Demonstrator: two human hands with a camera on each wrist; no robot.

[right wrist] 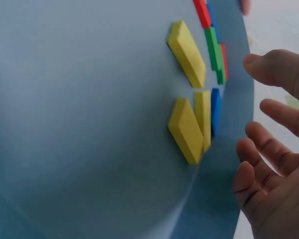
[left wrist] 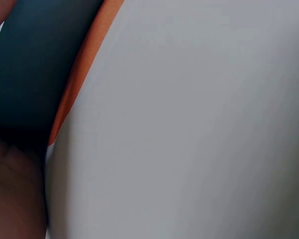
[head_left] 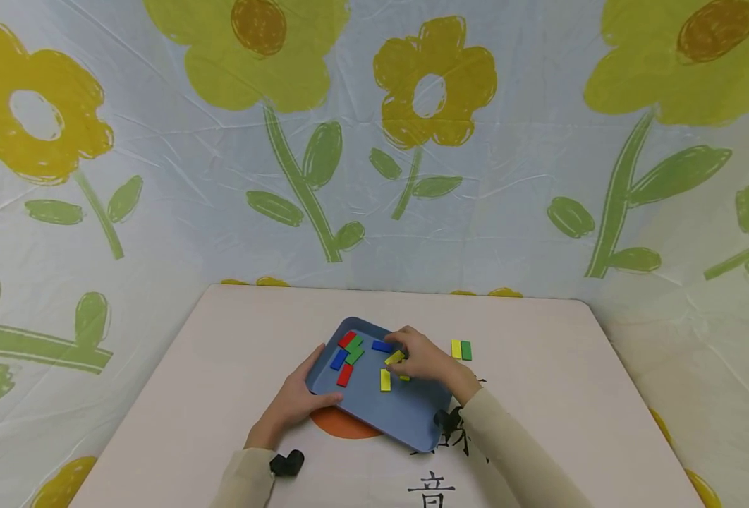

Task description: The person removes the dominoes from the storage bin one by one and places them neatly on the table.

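A blue-grey tray (head_left: 393, 416) lies at an angle on the table, and my left hand (head_left: 300, 395) grips its left side, thumb over the near rim. Over the tray's right half is my right hand (head_left: 417, 355), its fingers spread and holding nothing in the right wrist view. Beneath and beside it are a yellow block (right wrist: 187, 54), a second yellow block (right wrist: 185, 132), a third yellow block (right wrist: 203, 119) and a blue block (right wrist: 216, 112). Toward the tray's left lie a red block (head_left: 345, 375), another blue block (head_left: 338, 360) and green blocks (head_left: 354, 343).
Outside the tray, on the table (head_left: 222, 367), a yellow block (head_left: 455, 349) and a green block (head_left: 466, 351) lie side by side. An orange shape (head_left: 345, 425) and black characters (head_left: 431, 488) mark the tabletop. Flower-printed cloth (head_left: 476, 240) hangs around the table.
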